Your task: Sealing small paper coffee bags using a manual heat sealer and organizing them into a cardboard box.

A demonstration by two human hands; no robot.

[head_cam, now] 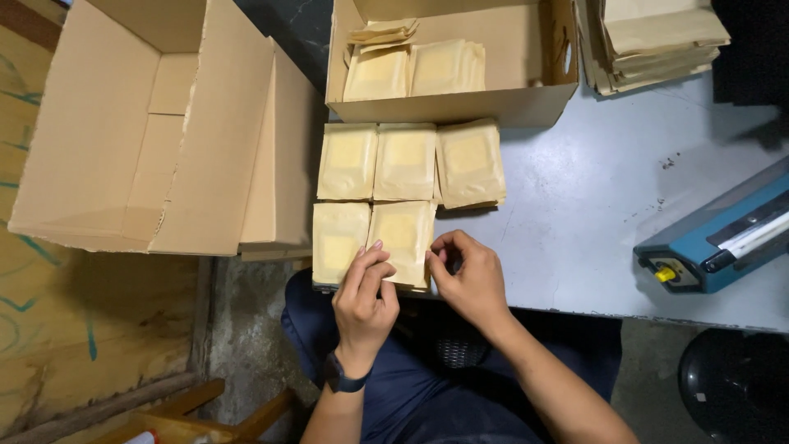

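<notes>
Grey table beside cardboard boxes, both hands' fingers pinching a kraft pouch stack

- Flat tan kraft-paper pouches in two rows on grey table; my fingers on the front stack.
- More pouches in shallow brown cardboard box.
- Loose pile, far right.
- Big open carton, left.
</notes>
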